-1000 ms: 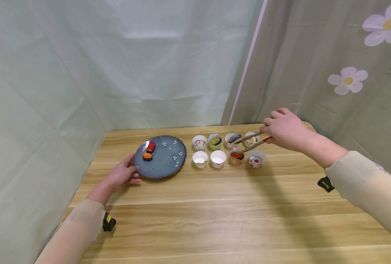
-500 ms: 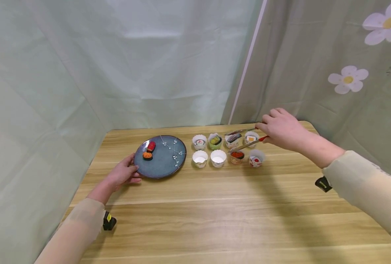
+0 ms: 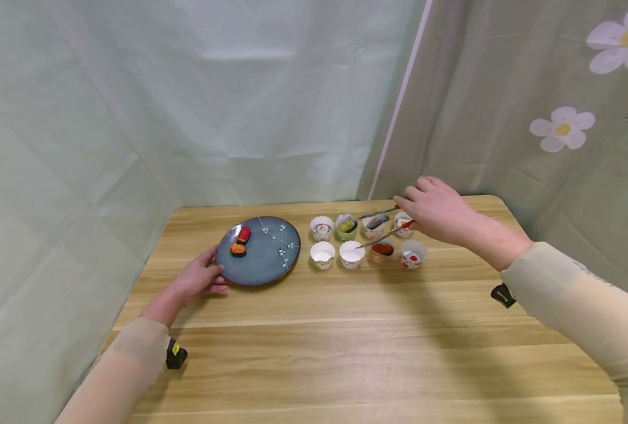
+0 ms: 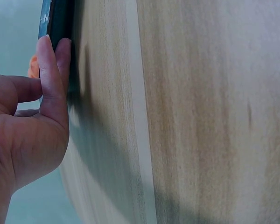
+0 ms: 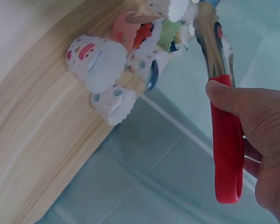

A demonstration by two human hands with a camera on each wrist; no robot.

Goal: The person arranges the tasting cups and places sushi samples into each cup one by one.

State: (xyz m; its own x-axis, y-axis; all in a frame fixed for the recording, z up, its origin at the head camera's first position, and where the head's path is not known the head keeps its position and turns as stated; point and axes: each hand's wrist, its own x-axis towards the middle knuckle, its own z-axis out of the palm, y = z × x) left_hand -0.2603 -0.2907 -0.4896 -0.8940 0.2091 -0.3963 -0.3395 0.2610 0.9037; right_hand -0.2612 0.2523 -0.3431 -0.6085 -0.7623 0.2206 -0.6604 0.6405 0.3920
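My left hand [image 3: 201, 277] holds the left rim of a dark blue round plate [image 3: 258, 268], thumb at the edge, fingers beneath. On the plate lie a red-topped sushi piece [image 3: 243, 235] and an orange-topped one [image 3: 238, 250]. My right hand [image 3: 443, 213] grips red-handled metal tongs [image 5: 227, 140]. The tongs' arms are spread apart above the paper cups, nothing visible between them. One tip is over a white front cup [image 3: 351, 262], the other near the green cup [image 3: 347, 234]. Red roe sushi [image 3: 382, 249] and a dark-striped piece [image 3: 378, 222] sit in cups beneath the tongs.
Beside the plate, paper cups stand in two rows on the wooden table [image 3: 314, 353]. A back-left cup [image 3: 321, 234] holds a white roll; a front-right cup [image 3: 411, 260] holds a red-and-white piece. A pale curtain [image 3: 271, 118] hangs behind the table.
My right hand has moved left with the tongs, whose arms have spread wider and passed from the roe cup toward the white and green cups. The left hand and plate stay put.
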